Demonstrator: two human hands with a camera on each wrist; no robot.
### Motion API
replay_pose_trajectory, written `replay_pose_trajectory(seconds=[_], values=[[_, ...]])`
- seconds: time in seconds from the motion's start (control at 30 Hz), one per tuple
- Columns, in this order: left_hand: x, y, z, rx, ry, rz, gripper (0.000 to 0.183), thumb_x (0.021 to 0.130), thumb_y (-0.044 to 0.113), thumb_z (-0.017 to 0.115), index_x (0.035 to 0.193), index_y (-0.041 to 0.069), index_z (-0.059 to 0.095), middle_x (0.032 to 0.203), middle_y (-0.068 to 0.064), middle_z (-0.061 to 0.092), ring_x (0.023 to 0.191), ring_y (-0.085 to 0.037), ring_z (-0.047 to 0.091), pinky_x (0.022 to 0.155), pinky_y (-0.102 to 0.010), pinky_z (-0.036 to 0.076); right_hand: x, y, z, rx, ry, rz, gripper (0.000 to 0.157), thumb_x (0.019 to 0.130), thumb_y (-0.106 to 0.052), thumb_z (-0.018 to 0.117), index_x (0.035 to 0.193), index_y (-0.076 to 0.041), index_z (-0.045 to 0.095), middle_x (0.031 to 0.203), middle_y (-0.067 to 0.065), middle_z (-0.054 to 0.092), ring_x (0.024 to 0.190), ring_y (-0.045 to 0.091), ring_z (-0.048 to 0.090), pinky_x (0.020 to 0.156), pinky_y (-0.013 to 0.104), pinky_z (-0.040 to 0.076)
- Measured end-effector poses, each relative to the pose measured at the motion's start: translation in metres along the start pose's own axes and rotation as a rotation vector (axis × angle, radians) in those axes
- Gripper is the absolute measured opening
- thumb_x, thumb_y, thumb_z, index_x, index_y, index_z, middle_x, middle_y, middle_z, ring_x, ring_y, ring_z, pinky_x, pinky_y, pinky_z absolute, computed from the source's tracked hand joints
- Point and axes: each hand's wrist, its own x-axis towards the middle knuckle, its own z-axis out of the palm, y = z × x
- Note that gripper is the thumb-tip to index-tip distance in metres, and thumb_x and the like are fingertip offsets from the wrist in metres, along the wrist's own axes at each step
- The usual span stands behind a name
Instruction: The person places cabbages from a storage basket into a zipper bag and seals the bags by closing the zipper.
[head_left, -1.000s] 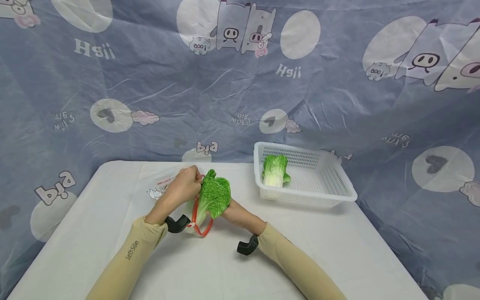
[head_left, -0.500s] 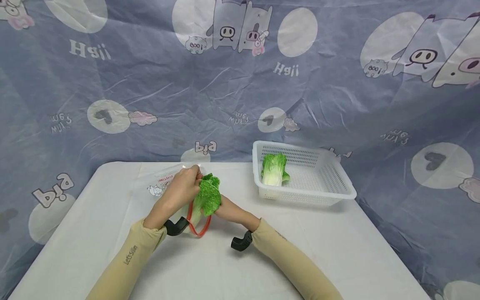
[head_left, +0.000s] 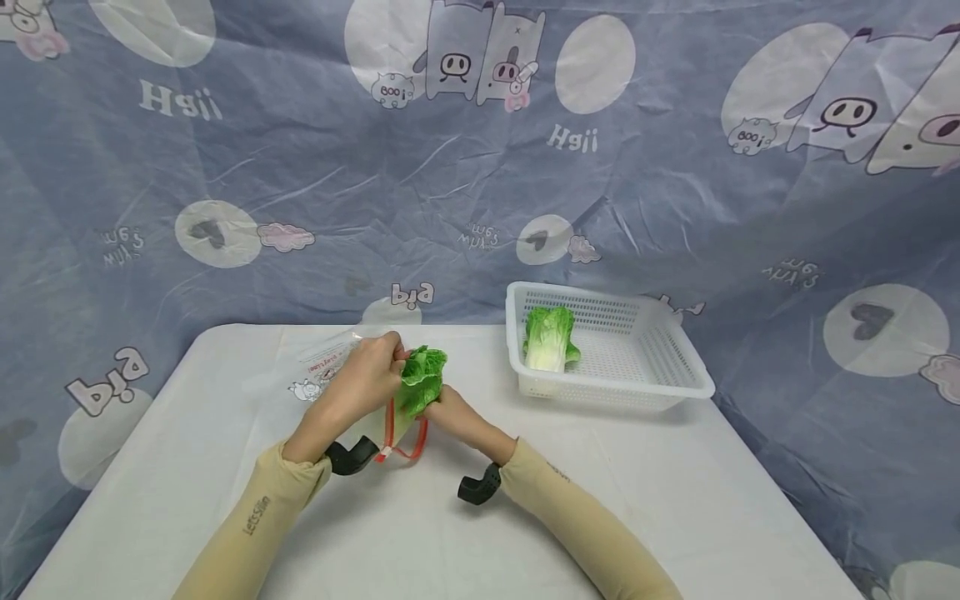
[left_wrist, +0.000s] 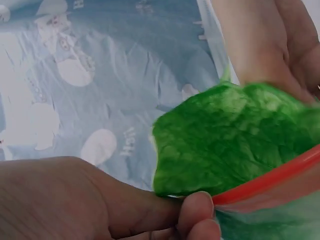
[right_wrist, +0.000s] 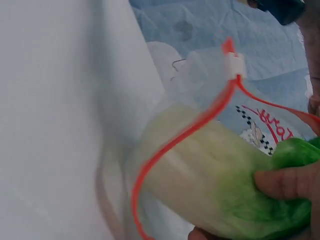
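at the mouth of the clear bag [head_left: 306,388], the left hand [head_left: 367,371] pinches the bag's red rim [right_wrist: 200,121] between thumb and fingers, while the right hand [head_left: 448,411] grips the leafy cabbage [head_left: 422,390], thumb pressed on the green. the cabbage is tilted, its pale base inside the bag, its leaves out past the rim. well right of the bag, a white basket [head_left: 615,385] on the table [head_left: 420,533] holds a second cabbage [head_left: 549,340].
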Motion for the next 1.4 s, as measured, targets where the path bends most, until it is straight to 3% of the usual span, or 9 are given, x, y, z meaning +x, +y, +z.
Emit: replay_pose_trajectory(seconds=[0.2, 0.43, 0.53, 0.67, 0.77, 1.0, 1.17, 1.3, 1.4], values=[[0.004, -0.008, -0.001, -0.016, 0.043, -0.072, 0.007, 0.091, -0.004, 0.05, 0.087, -0.002, 0.056, 0.078, -0.014, 0.061, 0.058, -0.018, 0.05, 0.053, -0.028, 0.04, -0.006, -0.006, 0.003, -0.181, -0.042, -0.075, 0.063, 0.089, -0.023, 0.058, 0.146, -0.007, 0.036, 0.133, 0.009, 0.056, 0.113, 0.014, 0.054, 0.095, 0.032, 0.045], [0.005, -0.007, 0.001, 0.015, 0.07, -0.011, 0.008, 0.091, -0.003, 0.054, 0.084, 0.0, 0.056, 0.074, -0.01, 0.059, 0.061, -0.018, 0.05, 0.056, -0.029, 0.041, -0.006, -0.011, -0.005, -0.185, -0.18, -0.139, 0.065, 0.096, -0.026, 0.054, 0.152, -0.011, 0.025, 0.143, 0.003, 0.047, 0.126, 0.01, 0.046, 0.106, 0.03, 0.038], [0.004, -0.001, 0.0, 0.019, 0.065, 0.028, 0.007, 0.089, -0.004, 0.057, 0.083, 0.0, 0.057, 0.074, -0.01, 0.06, 0.062, -0.018, 0.05, 0.057, -0.029, 0.042, -0.003, -0.009, -0.007, -0.157, -0.196, -0.121, 0.056, 0.098, -0.024, 0.046, 0.15, -0.01, 0.03, 0.135, 0.004, 0.052, 0.116, 0.01, 0.048, 0.099, 0.029, 0.04], [0.001, 0.004, -0.002, -0.002, 0.059, 0.027, 0.007, 0.091, -0.004, 0.056, 0.084, -0.001, 0.057, 0.075, -0.012, 0.061, 0.06, -0.018, 0.051, 0.055, -0.029, 0.042, 0.002, -0.005, -0.003, -0.165, -0.12, -0.066, 0.045, 0.091, -0.021, 0.054, 0.134, -0.008, 0.05, 0.114, 0.005, 0.063, 0.098, 0.01, 0.053, 0.086, 0.028, 0.045], [0.0, 0.005, -0.002, -0.011, 0.049, 0.004, 0.008, 0.091, -0.004, 0.054, 0.084, -0.001, 0.057, 0.075, -0.013, 0.061, 0.058, -0.016, 0.049, 0.053, -0.027, 0.041, 0.005, -0.002, 0.001, -0.094, -0.115, -0.032, 0.047, 0.086, -0.017, 0.061, 0.131, -0.007, 0.053, 0.118, 0.006, 0.064, 0.1, 0.01, 0.059, 0.088, 0.029, 0.05], [-0.002, 0.007, 0.005, -0.034, -0.035, -0.01, 0.009, 0.088, -0.006, 0.052, 0.083, 0.0, 0.057, 0.071, -0.008, 0.057, 0.059, -0.015, 0.045, 0.054, -0.025, 0.038, 0.016, 0.013, 0.005, 0.26, -0.223, -0.002, 0.062, 0.089, -0.004, 0.05, 0.147, -0.016, 0.032, 0.134, 0.008, 0.054, 0.104, 0.017, 0.06, 0.094, 0.049, 0.051], [-0.004, 0.011, 0.007, -0.067, -0.088, 0.002, 0.011, 0.09, -0.007, 0.049, 0.085, -0.001, 0.056, 0.071, -0.008, 0.054, 0.059, -0.015, 0.043, 0.055, -0.025, 0.038, 0.022, 0.024, 0.006, 0.472, -0.163, 0.089, 0.054, 0.091, -0.005, 0.056, 0.141, -0.019, 0.042, 0.127, 0.011, 0.06, 0.1, 0.025, 0.066, 0.093, 0.051, 0.051], [-0.002, 0.009, 0.008, -0.076, -0.093, -0.014, 0.014, 0.088, -0.009, 0.046, 0.082, 0.002, 0.053, 0.069, -0.008, 0.052, 0.055, -0.014, 0.04, 0.052, -0.025, 0.036, 0.02, 0.022, 0.006, 0.463, -0.11, 0.128, 0.049, 0.091, -0.012, 0.062, 0.138, -0.015, 0.047, 0.12, 0.014, 0.064, 0.099, 0.034, 0.068, 0.089, 0.048, 0.054], [0.001, 0.006, 0.008, -0.085, -0.08, -0.04, 0.012, 0.086, -0.005, 0.051, 0.079, 0.004, 0.054, 0.066, -0.007, 0.053, 0.052, -0.012, 0.043, 0.05, -0.024, 0.037, 0.015, 0.016, 0.003, 0.375, -0.092, 0.158, 0.044, 0.089, -0.018, 0.067, 0.131, -0.011, 0.053, 0.11, 0.018, 0.069, 0.096, 0.035, 0.07, 0.085, 0.044, 0.056]])
